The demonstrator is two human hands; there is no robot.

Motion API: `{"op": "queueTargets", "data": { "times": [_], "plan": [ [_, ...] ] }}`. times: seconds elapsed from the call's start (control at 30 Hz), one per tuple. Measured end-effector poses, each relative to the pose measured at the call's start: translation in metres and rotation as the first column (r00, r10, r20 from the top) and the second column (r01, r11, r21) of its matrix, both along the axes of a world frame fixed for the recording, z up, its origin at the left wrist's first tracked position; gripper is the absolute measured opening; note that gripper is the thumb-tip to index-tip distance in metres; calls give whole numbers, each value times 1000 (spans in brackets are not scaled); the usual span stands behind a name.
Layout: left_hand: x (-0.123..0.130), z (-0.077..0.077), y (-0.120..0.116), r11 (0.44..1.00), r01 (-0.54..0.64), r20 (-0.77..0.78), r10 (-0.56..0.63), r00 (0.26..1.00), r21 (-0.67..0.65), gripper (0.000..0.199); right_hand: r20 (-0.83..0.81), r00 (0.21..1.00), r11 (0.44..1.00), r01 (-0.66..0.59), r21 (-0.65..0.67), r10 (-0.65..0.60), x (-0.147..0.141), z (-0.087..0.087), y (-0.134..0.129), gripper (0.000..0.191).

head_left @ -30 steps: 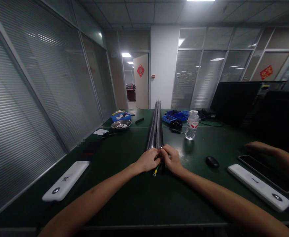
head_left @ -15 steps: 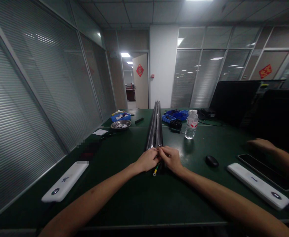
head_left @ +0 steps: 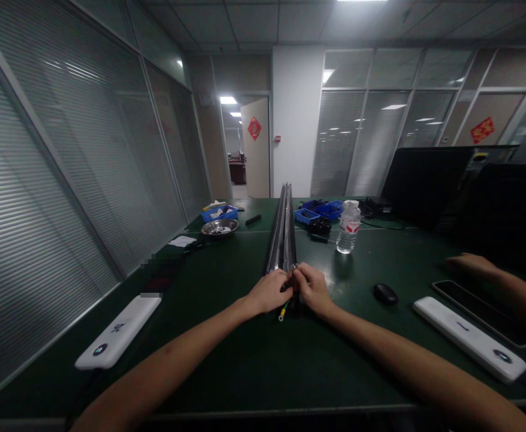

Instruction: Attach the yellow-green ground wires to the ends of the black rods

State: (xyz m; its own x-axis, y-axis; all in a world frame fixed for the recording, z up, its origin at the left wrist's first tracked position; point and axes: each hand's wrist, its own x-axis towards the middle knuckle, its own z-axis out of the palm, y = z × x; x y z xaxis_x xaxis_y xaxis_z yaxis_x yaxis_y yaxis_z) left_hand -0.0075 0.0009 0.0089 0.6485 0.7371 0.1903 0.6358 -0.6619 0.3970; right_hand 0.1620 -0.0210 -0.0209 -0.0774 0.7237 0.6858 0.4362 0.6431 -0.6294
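Two long dark metal rails (head_left: 282,231) lie side by side on the green table, running away from me. At their near end my left hand (head_left: 270,292) is closed around the end of the left rail. My right hand (head_left: 312,289) is closed in a pinch beside it, at the near end of the right rail; what its fingers hold is too small to make out. A green and yellow wire with a ring terminal (head_left: 282,314) sticks out toward me below my hands.
A water bottle (head_left: 348,228), blue bins (head_left: 307,216) and a black mouse (head_left: 385,293) stand right of the rails. A metal bowl (head_left: 220,227) sits at the back left. White devices (head_left: 119,332) lie on both sides. Another person's hand (head_left: 472,264) rests at the right.
My right hand has shifted slightly right and up, opening a small gap between the hands where a dark piece shows. My left hand has barely moved.
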Motion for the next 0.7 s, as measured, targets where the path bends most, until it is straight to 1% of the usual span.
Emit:
{"op": "queueTargets", "data": {
  "times": [0.07, 0.2, 0.27, 0.4, 0.53, 0.7],
  "plan": [
    [0, -1, 1, 1000, 1, -10, -1, 1000, -8, 20, 2, 1000, 1000, -9, -10, 9, 0, 1, 0, 32],
    [-1, -4, 3, 1000, 10, -2, -10, 1000, -15, 22, 76, 997, 999, 4, 49, -7, -2, 5, -3, 36],
    [-2, -7, 5, 1000, 19, 2, -19, 1000, -2, 24, 101, 995, 997, 16, 76, -23, -3, 5, -4, 37],
    [-3, -9, 6, 999, 41, 15, -42, 999, 27, 25, 94, 992, 991, 70, 117, -81, -4, 2, -3, 36],
    [-3, -6, 4, 999, 35, 26, -36, 999, 8, 27, 97, 989, 988, 103, 119, -115, -5, 1, -3, 35],
    [-3, 3, -2, 1000, 21, 22, -21, 1000, -10, 22, 58, 997, 994, 48, 97, -53, -6, 3, -6, 32]
  ]
}}
